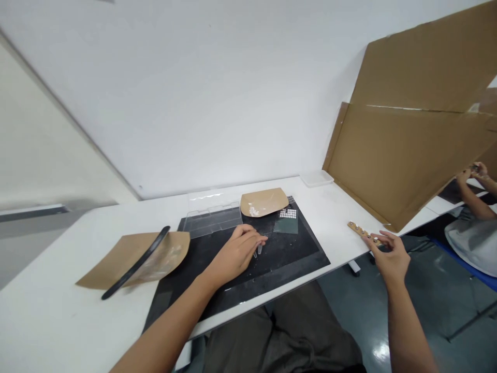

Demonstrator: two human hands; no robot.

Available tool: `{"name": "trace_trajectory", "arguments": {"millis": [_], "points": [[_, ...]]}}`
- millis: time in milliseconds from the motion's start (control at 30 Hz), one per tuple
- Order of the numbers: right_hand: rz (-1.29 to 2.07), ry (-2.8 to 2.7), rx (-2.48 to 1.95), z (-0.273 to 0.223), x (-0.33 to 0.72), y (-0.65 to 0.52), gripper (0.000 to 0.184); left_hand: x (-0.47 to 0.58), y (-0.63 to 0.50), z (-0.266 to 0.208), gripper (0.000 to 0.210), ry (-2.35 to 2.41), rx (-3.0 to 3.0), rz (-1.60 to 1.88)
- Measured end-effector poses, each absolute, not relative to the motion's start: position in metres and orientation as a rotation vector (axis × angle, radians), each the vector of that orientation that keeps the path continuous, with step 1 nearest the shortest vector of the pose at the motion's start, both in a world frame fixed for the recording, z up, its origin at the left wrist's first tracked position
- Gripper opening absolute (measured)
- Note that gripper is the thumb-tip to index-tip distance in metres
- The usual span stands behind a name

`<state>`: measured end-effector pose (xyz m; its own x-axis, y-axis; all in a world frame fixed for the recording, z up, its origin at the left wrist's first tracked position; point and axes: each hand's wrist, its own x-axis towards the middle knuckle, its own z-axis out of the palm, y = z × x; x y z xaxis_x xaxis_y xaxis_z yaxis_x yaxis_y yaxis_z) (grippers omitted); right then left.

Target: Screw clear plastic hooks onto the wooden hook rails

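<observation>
My left hand (237, 255) rests over the black mat (298, 261), its fingers bent and pressed together. Whatever is between the fingertips is too small to make out. Small clear slivers (259, 249) lie beside those fingertips. Off the mat to the right, my right hand (391, 257) has thumb and fingers closed around the near end of a narrow wooden strip (357, 229). Several small round pieces stand in a row on the strip, and a white-topped one (375, 239) shows between thumb and finger. A greenish sheet (286, 226) with white dots (288, 213) lies on the mat.
A clear divided case (213, 220) lies open at the mat's back. Beside it is a curved brown tray (264, 202). At left, a black strip (135, 263) crosses another brown tray (116, 254). A translucent container (316, 178) and cardboard panel (404, 155) stand right; another person's hands (471, 173) show beyond.
</observation>
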<state>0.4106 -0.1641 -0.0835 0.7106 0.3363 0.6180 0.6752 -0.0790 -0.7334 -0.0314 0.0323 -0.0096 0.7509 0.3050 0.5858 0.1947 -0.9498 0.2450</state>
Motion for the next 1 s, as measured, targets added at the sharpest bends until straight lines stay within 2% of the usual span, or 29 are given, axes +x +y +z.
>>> {"name": "trace_trajectory", "arguments": {"millis": [167,333,433,467,600,733,800,900,1000], "points": [[-0.257,-0.908,-1.534,-0.066,0.340,-0.142,0.052,-0.029,0.028,-0.009,0.044,0.395,2.740,1.011],[0.258,-1.285,-1.325,-0.048,0.261,-0.122,0.040,-0.036,0.010,0.008,0.076,0.454,2.540,1.049],[0.501,-1.289,-1.184,-0.042,0.228,-0.107,0.040,-0.045,-0.014,0.013,0.080,0.520,2.350,0.986],[0.553,-1.276,-1.142,-0.041,0.219,-0.102,0.041,-0.047,-0.022,0.011,0.078,0.555,2.303,1.003],[0.712,-1.311,-1.082,-0.043,0.194,-0.084,0.043,-0.055,-0.044,-0.012,0.044,0.679,2.057,1.188],[0.787,-1.359,-1.069,-0.045,0.187,-0.078,0.044,-0.059,-0.045,-0.024,0.024,0.715,1.962,1.224],[0.792,-1.374,-1.099,-0.044,0.188,-0.077,0.043,-0.059,-0.042,-0.023,0.025,0.715,1.976,1.215],[0.814,-1.348,-1.125,-0.042,0.189,-0.078,0.043,-0.056,-0.040,-0.021,0.037,0.714,2.040,1.208],[0.855,-1.336,-1.109,-0.039,0.188,-0.077,0.044,-0.054,-0.039,-0.025,0.034,0.767,2.038,1.244]]}}
